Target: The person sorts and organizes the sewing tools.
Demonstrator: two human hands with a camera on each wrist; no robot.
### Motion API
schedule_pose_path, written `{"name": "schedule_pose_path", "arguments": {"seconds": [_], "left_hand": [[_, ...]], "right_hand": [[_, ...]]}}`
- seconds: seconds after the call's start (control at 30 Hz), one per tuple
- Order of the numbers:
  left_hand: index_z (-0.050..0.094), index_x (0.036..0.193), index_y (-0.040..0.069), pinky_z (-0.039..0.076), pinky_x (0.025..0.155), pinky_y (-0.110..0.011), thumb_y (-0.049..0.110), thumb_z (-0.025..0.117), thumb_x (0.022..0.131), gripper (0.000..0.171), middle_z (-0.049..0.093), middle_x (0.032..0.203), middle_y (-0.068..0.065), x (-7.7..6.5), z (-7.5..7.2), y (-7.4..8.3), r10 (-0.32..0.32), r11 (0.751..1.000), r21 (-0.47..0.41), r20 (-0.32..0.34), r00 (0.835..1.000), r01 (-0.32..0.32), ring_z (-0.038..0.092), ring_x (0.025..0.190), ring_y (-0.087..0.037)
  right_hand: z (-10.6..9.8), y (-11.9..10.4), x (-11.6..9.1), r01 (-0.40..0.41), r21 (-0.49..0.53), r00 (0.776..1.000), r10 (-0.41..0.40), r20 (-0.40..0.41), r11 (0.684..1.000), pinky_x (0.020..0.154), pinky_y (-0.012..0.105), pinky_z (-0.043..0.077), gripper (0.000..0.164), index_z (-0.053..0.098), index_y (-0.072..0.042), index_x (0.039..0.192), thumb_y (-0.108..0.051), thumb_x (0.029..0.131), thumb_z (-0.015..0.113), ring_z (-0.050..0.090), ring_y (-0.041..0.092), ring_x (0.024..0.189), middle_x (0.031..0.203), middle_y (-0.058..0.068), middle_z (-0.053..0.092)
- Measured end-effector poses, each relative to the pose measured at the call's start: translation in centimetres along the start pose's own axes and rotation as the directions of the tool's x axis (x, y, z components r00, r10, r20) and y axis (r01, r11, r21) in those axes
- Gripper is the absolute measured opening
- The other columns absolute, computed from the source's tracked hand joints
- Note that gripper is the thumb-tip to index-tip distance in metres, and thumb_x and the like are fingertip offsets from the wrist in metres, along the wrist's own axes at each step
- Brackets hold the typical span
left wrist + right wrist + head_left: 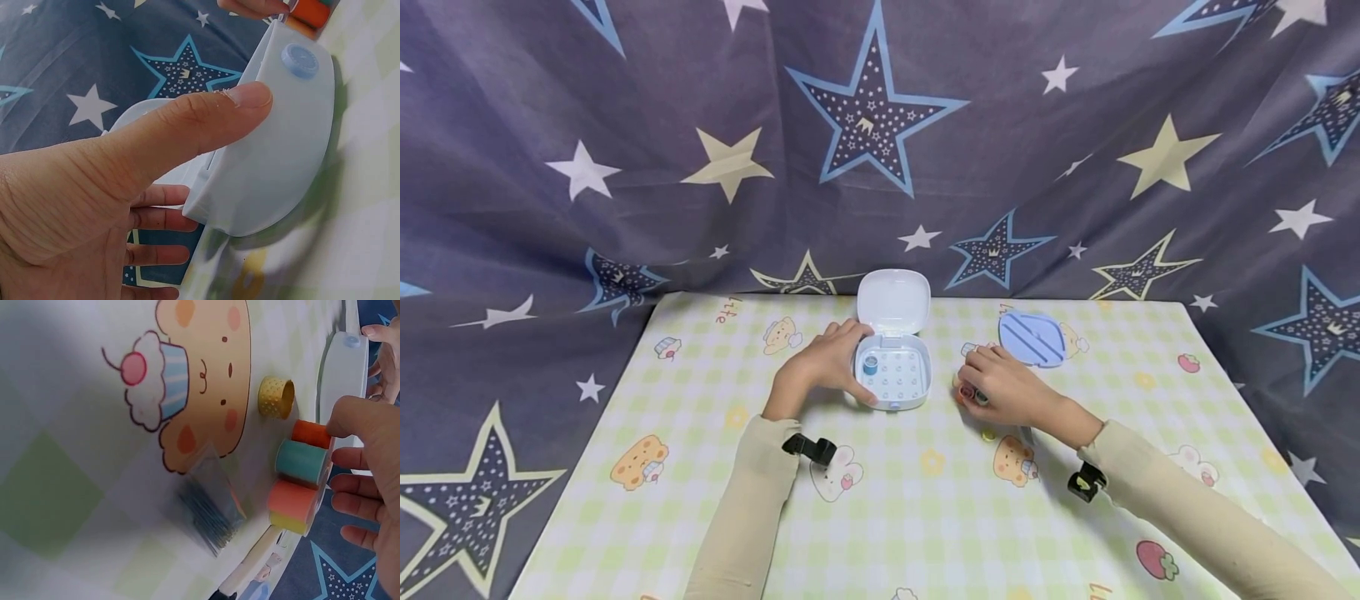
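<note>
A light-blue plastic box (925, 375) stands on the table with its white lid (893, 302) raised. Pegs cover its floor, and one blue spool (870, 365) sits at its left side. My left hand (829, 358) holds the box by its left side, thumb across the front wall and fingers at the back corner. To the right, my right hand (1009, 385) pinches the orange thread spool (310, 434) at its top between thumb and forefinger. Beside that spool stand a turquoise spool (300, 461), a coral spool (292, 500) and a yellow spool (289, 522).
A yellow thimble (275, 398) and a clear packet of needles (209, 509) lie near the spools. A slim pale-handled tool (253, 559) lies past them. Behind my right hand is a blue slotted insert (1032, 337). A starry curtain (722, 233) hangs behind the table.
</note>
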State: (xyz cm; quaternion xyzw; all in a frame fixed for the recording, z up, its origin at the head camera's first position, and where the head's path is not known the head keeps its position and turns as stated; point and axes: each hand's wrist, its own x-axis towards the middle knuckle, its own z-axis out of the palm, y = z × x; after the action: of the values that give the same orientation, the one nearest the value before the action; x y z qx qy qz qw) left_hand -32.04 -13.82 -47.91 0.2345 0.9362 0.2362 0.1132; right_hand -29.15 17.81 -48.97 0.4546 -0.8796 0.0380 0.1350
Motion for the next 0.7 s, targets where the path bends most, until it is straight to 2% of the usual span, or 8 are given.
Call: {"name": "schedule_pose_path", "arguments": {"seconds": [0.33, 0.7], "left_hand": [[0.036, 0.139, 0.014, 0.037, 0.098, -0.043, 0.054, 0.088, 0.045, 0.114, 0.044, 0.133, -0.005, 0.02, 0.00, -0.03, -0.003, 1.000, 0.002, 0.003, 1.000, 0.003, 0.038, 0.115, -0.022], [0.036, 0.138, 0.014, 0.038, 0.097, -0.042, 0.054, 0.088, 0.045, 0.114, 0.045, 0.133, -0.006, -0.07, -0.02, -0.04, -0.006, 1.000, 0.004, 0.006, 1.000, 0.006, 0.039, 0.113, -0.022]], "right_hand": [[-0.32, -0.59, -0.02, 0.012, 0.013, 1.000, -0.013, 0.013, 1.000, 0.071, 0.035, 0.033, 0.017, 0.062, -0.017, 0.086, -0.030, 0.078, 0.069, 0.040, 0.016, 0.075, 0.082, -0.003, 0.048], [-0.45, -0.86, -0.03, 0.030, 0.015, 0.999, -0.030, 0.029, 0.999, 0.079, 0.043, 0.040, 0.020, 0.062, -0.016, 0.088, -0.028, 0.076, 0.071, 0.043, 0.017, 0.078, 0.085, -0.002, 0.050]]}}
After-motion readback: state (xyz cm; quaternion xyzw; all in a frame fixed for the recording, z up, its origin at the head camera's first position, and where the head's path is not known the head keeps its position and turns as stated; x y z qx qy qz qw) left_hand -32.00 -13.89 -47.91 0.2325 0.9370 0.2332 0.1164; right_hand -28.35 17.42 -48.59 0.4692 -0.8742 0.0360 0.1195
